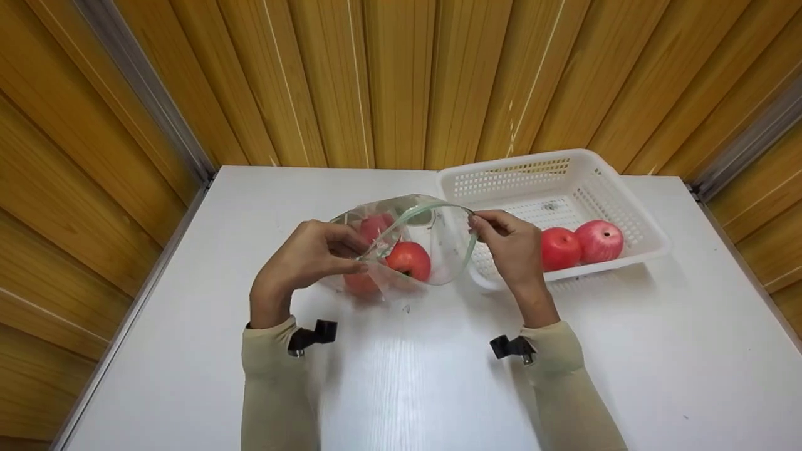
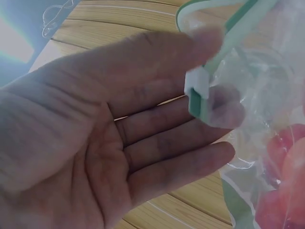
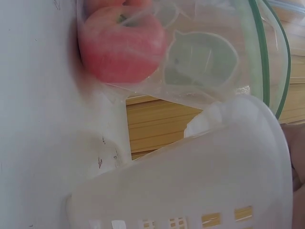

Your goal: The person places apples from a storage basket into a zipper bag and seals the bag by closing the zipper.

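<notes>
A clear zip bag [image 1: 450, 254] with a green-edged mouth stands on the table with several red apples [image 1: 409, 259] inside. Its mouth gapes between the two hands. My left hand [image 1: 307, 255] pinches the mouth's left end between thumb and fingers; in the left wrist view a white slider [image 2: 197, 82] sits on the green strip there, with the other fingers extended. At the opposite end, my right hand [image 1: 515, 254] pinches the rim between thumb and index finger, beside the basket. Only a sliver of that hand shows in the right wrist view.
A white perforated basket [image 1: 639, 225] stands at the right, against the bag's right side. Two red fruits, a plain red apple [image 1: 559, 248] and a streaked pinkish one [image 1: 599, 240], lie in its front right part. Wood-patterned panels [image 1: 401, 81] rise behind the white table [image 1: 188, 351].
</notes>
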Available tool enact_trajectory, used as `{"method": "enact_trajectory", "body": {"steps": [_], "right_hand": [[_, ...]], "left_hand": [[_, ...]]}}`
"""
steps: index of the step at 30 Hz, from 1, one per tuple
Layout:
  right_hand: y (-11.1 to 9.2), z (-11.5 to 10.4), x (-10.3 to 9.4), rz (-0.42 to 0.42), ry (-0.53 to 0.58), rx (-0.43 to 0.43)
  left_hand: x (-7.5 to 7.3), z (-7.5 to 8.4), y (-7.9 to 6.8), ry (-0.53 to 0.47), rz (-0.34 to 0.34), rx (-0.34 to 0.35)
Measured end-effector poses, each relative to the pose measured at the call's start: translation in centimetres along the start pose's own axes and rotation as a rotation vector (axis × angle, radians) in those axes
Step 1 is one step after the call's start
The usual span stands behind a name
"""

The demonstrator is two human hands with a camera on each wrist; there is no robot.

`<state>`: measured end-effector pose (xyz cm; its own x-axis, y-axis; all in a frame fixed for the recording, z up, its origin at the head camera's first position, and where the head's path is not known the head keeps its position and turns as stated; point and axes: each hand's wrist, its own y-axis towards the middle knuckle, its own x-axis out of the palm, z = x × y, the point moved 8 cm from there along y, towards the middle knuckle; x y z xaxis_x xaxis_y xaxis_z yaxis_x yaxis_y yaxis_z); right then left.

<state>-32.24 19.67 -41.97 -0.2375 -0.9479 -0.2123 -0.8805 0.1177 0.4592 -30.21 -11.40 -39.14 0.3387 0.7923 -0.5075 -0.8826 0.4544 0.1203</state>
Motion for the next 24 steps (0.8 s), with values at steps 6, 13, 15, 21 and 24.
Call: {"method": "enact_trajectory", "body": {"steps": [6,13,15,21,24], "right_hand": [[0.1,0.3,-0.1,-0.010,0.010,0.027],[0.1,0.2,0.2,-0.012,-0.004,0.025],[0.0,0.1,0.3,-0.011,-0.021,0.023],[0.1,-0.5,0.3,0.020,-0.031,-0.004],[0.8,-1.2,0.4,0.031,-0.021,-0.032]], "left_hand": [[-1.0,0.1,0.4,0.056,0.170,0.058],[-2.2,0.7,0.4,0.096,0.384,0.173],[-2.6,0.9,0.2,0.102,0.446,0.203],[-3.9,2.1,-0.7,0.112,0.641,0.304],[-4.7,2.7,-1.4,0.122,0.750,0.350]]}}
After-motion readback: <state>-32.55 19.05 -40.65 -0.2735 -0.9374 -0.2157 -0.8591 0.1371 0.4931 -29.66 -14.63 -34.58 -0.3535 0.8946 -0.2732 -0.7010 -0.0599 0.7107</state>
